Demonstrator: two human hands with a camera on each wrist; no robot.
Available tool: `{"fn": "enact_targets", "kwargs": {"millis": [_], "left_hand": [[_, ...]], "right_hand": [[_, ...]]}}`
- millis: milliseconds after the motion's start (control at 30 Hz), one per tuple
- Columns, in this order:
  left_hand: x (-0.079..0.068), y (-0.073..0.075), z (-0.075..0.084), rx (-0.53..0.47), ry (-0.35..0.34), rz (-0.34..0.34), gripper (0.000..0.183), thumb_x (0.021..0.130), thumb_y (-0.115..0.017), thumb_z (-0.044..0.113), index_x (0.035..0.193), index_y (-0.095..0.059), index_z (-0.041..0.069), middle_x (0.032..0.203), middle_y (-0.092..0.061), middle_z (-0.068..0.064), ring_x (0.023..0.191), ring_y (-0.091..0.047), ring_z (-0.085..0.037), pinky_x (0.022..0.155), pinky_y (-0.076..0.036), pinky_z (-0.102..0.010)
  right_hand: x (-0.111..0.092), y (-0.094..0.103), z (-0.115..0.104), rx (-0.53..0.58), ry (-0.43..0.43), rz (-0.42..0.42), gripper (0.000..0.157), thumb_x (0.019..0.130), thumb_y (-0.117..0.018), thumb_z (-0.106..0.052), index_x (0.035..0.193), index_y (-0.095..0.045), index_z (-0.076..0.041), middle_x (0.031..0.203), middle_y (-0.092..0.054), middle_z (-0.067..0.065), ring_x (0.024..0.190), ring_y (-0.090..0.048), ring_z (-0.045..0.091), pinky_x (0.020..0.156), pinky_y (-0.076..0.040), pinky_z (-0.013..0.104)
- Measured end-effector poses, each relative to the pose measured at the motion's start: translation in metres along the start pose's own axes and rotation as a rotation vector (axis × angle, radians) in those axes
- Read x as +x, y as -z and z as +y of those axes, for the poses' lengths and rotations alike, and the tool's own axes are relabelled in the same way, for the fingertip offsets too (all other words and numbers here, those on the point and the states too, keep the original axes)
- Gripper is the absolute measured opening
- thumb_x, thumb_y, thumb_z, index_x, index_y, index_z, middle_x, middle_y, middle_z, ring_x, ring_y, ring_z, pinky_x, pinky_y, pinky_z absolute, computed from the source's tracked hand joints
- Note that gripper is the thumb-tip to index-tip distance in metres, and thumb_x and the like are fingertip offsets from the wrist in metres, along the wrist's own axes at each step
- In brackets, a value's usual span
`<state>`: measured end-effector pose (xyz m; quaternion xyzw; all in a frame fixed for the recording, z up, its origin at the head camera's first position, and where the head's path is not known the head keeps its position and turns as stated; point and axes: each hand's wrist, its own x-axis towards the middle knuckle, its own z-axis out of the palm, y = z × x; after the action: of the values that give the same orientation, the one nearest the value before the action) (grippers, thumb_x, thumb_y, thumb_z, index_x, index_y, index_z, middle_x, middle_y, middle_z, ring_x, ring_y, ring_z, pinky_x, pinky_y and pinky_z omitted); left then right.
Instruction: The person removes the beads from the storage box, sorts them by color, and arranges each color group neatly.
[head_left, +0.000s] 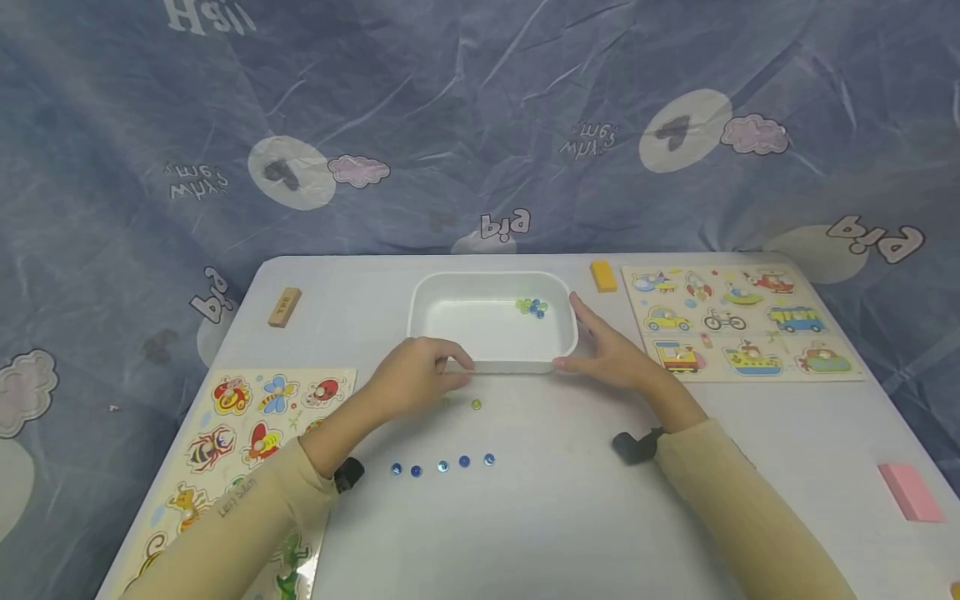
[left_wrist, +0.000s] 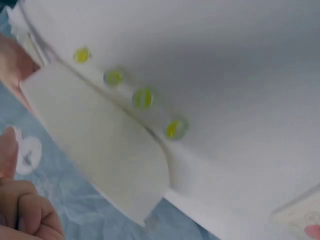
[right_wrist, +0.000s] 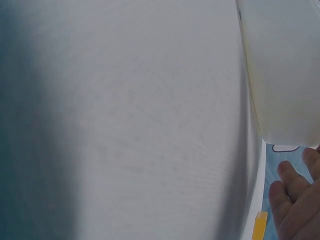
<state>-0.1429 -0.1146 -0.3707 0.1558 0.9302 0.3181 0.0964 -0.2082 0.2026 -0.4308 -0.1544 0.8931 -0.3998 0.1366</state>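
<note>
The right hand (head_left: 609, 354) grips the tray (head_left: 480, 325) of beads (head_left: 535, 309) near the worktop's (head_left: 555, 508) far edge; the left hand's (head_left: 416, 375) grasp is unclear.

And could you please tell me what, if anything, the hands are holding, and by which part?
The right hand holds the white tray at its near right corner; whether the left hand holds anything cannot be told.

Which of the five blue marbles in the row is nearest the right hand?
The rightmost blue marble; the other four lie farther left, farther from the right hand.
</note>
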Motion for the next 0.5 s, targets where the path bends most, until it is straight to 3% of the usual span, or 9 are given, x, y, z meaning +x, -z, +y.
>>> {"fn": "enact_targets", "kwargs": {"millis": [233,500], "left_hand": [[0.025,0.023,-0.011,-0.109,-0.025,0.017,0.021,0.083,-0.072,0.029,0.103,-0.07,0.023,0.052,-0.028,0.002,0.048,-0.024,-0.013,0.046,-0.028,-0.025],[0.057,0.024,-0.013,-0.115,-0.028,-0.006,0.023,0.082,-0.073,0.03,0.104,-0.068,0.025,0.053,-0.03,0.002,0.049,-0.026,-0.013,0.046,-0.028,-0.025]], "right_hand": [[-0.001,-0.001,0.001,-0.002,0.012,0.004,0.109,0.075,-0.077,-0.045,0.151,0.0,-0.033,0.159,-0.002,-0.009,0.148,-0.002,0.021,0.117,-0.011,0.051],[-0.001,0.0,0.001,-0.004,0.011,0.004,0.11,0.073,-0.076,-0.049,0.151,0.0,-0.033,0.159,-0.002,-0.01,0.148,-0.002,0.02,0.117,-0.011,0.05]]}}
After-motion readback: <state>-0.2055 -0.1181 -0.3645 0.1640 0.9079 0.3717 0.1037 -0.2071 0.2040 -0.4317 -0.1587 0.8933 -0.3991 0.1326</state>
